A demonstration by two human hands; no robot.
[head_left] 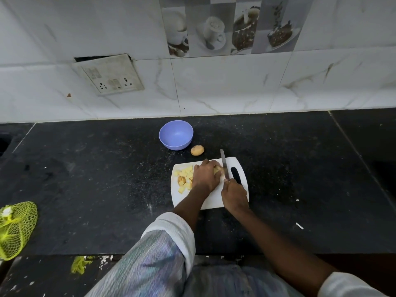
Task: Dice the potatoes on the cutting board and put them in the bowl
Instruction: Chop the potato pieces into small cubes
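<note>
A white cutting board (216, 200) lies on the black counter. Several diced potato pieces (184, 179) are piled on its left part. My left hand (206, 175) curls over a potato piece (218, 169) in the middle of the board, mostly hiding it. My right hand (234, 195) grips the handle of a knife (224, 162), whose blade stands against the right side of that piece. A whole unpeeled potato (197, 150) sits on the counter just beyond the board. The blue bowl (176, 135) stands behind it, with nothing in it.
The black stone counter (107, 179) runs to a tiled wall with a socket plate (111, 75). A yellow-green mesh bag (16, 228) lies at the counter's left front edge. A small white scrap (299, 225) lies right of the board.
</note>
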